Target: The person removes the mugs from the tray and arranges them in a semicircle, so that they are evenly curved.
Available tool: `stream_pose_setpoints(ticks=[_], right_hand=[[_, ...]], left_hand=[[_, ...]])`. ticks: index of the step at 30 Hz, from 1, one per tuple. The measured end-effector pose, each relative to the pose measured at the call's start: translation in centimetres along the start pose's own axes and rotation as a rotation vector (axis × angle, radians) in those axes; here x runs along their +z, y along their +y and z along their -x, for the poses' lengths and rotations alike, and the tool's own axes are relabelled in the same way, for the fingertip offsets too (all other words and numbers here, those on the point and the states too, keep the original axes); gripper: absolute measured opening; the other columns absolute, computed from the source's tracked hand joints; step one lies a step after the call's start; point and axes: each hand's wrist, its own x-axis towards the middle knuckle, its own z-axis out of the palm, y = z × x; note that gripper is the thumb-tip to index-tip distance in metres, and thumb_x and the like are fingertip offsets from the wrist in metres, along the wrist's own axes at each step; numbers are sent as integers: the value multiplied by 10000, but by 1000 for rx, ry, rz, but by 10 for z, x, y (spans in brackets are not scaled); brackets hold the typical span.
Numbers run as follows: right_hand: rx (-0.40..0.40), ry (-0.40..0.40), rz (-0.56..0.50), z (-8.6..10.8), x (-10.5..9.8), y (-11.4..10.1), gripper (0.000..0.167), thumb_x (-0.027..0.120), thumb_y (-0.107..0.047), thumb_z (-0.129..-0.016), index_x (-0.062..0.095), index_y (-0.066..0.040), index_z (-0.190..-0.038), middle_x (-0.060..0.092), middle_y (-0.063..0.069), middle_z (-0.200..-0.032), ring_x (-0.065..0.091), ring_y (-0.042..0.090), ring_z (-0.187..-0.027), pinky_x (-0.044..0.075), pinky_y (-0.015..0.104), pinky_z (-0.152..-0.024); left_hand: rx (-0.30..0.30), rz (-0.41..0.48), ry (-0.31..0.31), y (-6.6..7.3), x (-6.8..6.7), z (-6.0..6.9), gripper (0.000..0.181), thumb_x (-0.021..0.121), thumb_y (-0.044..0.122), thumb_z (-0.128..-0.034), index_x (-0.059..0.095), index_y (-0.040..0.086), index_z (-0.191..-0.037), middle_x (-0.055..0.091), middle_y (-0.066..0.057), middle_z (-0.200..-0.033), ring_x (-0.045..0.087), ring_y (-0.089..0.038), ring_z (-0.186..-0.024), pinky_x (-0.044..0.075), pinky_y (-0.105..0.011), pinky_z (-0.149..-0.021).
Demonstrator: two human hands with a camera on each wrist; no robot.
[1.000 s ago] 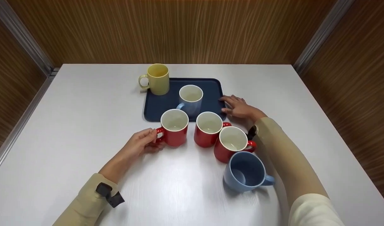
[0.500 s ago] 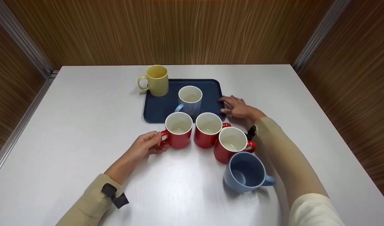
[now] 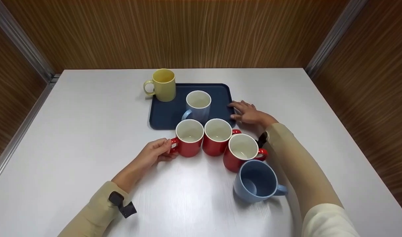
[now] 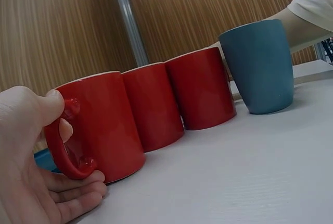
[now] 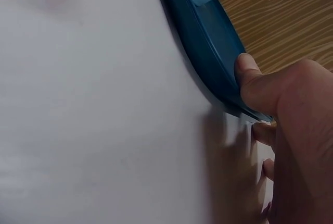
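My left hand (image 3: pixel 155 152) pinches the handle of the leftmost red mug (image 4: pixel 112 130), thumb on top and some fingers below. That mug stands upright beside a second red mug (image 3: pixel 215 146). A third red mug (image 3: pixel 232 160) comes next to it, then a large blue mug (image 3: pixel 253 192), all in a slanting row. My right hand (image 3: pixel 250 115) rests at the right edge of the dark blue tray (image 3: pixel 220 93). In the right wrist view its thumb lies over the tray's rim, with the other fingers beside the outer edge, partly hidden.
On the tray stand a light blue mug (image 3: pixel 201 112), its base hidden behind the red mugs, and a yellow mug (image 3: pixel 165 91) at the far left corner. Wood-grain panels (image 3: pixel 188 33) wall in the white table (image 3: pixel 89 131) at the back and sides.
My left hand has slid the leftmost red mug to the right, closing the gap to the second red mug. The right hand stays at the tray's edge.
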Motion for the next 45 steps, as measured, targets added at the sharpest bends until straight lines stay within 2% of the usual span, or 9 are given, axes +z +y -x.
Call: stream_pose_setpoints(ticks=[5, 11, 18, 20, 30, 34, 38, 41, 45], right_hand=[[0, -4, 3, 0, 1, -1, 610, 470, -449, -933, 279, -183, -1447, 142, 157, -1527, -18, 376, -1390, -39, 568, -1074], [8, -7, -23, 2, 2, -3, 608, 473, -457, -928, 291, -193, -1445, 137, 143, -1531, -24, 361, -1393, -42, 554, -1080], [-3, 8, -22, 3, 1, -2, 596, 462, -458, -932, 297, -193, -1440, 138, 141, -1531, -25, 362, -1393, -55, 563, -1074], [-21, 15, -10, 2, 2, -1, 590, 457, -454, -936, 298, -185, -1437, 147, 146, -1528, -15, 369, -1392, -45, 577, -1069], [-13, 28, -43, 1, 3, 1, 568, 471, -418, -941, 307, -190, -1434, 157, 143, -1527, -28, 357, -1395, -66, 573, -1066], [-11, 28, -57, 2, 5, 0, 568, 476, -411, -939, 308, -187, -1433, 151, 149, -1527, -32, 359, -1394, -71, 574, -1065], [-8, 19, -56, 2, 6, 0, 579, 472, -423, -938, 300, -184, -1437, 139, 149, -1529, -35, 361, -1393, -70, 572, -1067], [-6, 20, -49, 2, 5, 0, 581, 466, -433, -938, 300, -189, -1439, 138, 141, -1531, -35, 357, -1394, -69, 567, -1069], [-2, 22, -53, 1, 5, 1, 601, 466, -459, -929, 298, -194, -1442, 134, 139, -1533, -40, 353, -1395, -77, 565, -1068]], left_hand=[[-7, 14, -12, -1, -1, -1, 265, 498, 244, -970, 490, 85, -758, 620, -193, -996, 632, -292, -913, 494, -371, -865], [-41, 2, 1, 0, -2, -2, 270, 503, 264, -967, 486, 85, -766, 630, -215, -1019, 625, -298, -914, 501, -353, -844], [-62, -4, -36, 2, -4, -5, 266, 500, 283, -967, 484, 100, -776, 610, -256, -1060, 620, -293, -909, 512, -328, -805], [-72, -5, -34, 3, -5, -5, 264, 499, 289, -967, 482, 104, -780, 611, -248, -1061, 620, -287, -904, 513, -322, -797], [-129, -44, -19, 10, -6, -9, 280, 497, 350, -958, 473, 95, -845, 574, -229, -1082, 592, -310, -952, 500, -331, -813], [-145, -40, -12, 10, -7, -10, 309, 509, 370, -948, 499, 62, -930, 571, -225, -1081, 589, -314, -956, 504, -338, -811], [-168, -43, -15, 9, -10, -11, 368, 515, 377, -943, 508, 42, -1094, 559, -217, -1115, 588, -310, -958, 511, -327, -792], [-175, -83, -21, 10, -13, -12, 391, 518, 382, -941, 506, 72, -1179, 550, -193, -1151, 592, -302, -937, 517, -291, -710], [-159, -163, 8, 15, -18, -12, 378, 538, 388, -928, 535, 104, -1177, 576, -158, -1128, 594, -293, -887, 501, -266, -609]])
